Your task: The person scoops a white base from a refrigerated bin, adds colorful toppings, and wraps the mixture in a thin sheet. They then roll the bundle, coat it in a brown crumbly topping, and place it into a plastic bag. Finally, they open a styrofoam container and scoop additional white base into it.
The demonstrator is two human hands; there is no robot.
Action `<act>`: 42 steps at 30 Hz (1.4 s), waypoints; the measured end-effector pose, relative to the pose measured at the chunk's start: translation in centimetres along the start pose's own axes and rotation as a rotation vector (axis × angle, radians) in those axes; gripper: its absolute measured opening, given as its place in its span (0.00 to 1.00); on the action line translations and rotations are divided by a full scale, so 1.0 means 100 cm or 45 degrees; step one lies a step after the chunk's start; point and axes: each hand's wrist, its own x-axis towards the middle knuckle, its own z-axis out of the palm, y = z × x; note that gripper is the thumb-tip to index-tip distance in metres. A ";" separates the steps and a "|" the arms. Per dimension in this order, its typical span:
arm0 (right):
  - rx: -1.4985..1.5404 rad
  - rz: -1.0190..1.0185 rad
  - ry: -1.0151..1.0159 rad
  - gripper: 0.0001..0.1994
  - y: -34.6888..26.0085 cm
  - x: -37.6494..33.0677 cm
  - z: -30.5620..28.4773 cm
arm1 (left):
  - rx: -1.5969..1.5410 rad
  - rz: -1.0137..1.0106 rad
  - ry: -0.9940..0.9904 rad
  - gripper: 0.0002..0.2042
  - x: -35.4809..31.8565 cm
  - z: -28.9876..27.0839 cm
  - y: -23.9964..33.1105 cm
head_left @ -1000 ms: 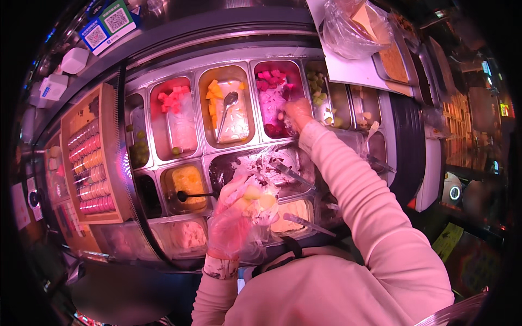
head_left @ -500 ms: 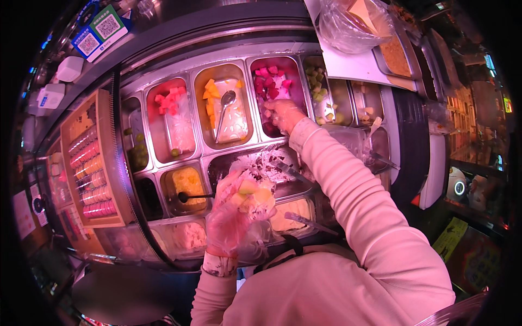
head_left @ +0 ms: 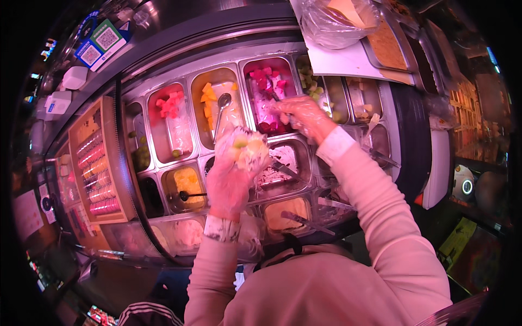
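Observation:
My left hand (head_left: 231,182), closed, holds up a serving of dark-flecked ice cream (head_left: 256,160) topped with pale green and yellow fruit pieces. Whether a cup or wrap lies under it is hidden by my fingers. My right hand (head_left: 305,115) hovers over the right edge of a metal pan (head_left: 247,106) with magenta fruit cubes (head_left: 266,81). Its fingers are pinched together, and a small dark tip shows beside them; what it belongs to is unclear. Below, a pan of flecked ice cream (head_left: 280,157) has a spatula (head_left: 288,170) lying in it.
Left of the magenta cubes are pans of orange-yellow cubes (head_left: 207,98) with a spoon (head_left: 222,108), and pink-red cubes (head_left: 168,105). A wooden rack of macarons (head_left: 100,168) stands left. A white board (head_left: 331,62) overhangs the back right. A striped dark garment (head_left: 149,314) shows lower left.
My right hand has lifted back to the right from the magenta cubes. My left hand has risen away from me with the ice cream, toward the fruit pans. The striped garment has come into view.

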 end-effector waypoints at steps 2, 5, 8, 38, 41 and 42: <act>-0.161 -0.074 0.027 0.11 -0.019 -0.032 0.001 | -0.046 0.007 -0.066 0.29 0.018 -0.003 -0.003; -0.261 -0.168 0.049 0.11 -0.033 -0.074 0.009 | -0.211 -0.015 -0.062 0.28 0.039 0.011 -0.005; -0.492 -0.424 0.177 0.15 -0.015 -0.100 0.014 | -0.158 0.054 -0.071 0.24 0.050 0.030 -0.016; -1.464 -0.544 0.435 0.11 -0.021 -0.058 0.022 | 0.243 0.212 0.065 0.35 -0.002 -0.014 0.011; -1.712 -0.255 0.417 0.10 -0.001 0.016 -0.019 | 0.266 0.254 0.094 0.36 -0.012 -0.019 0.032; -1.882 -0.284 0.430 0.09 -0.003 0.025 -0.010 | 0.280 0.285 0.092 0.36 -0.018 -0.025 0.040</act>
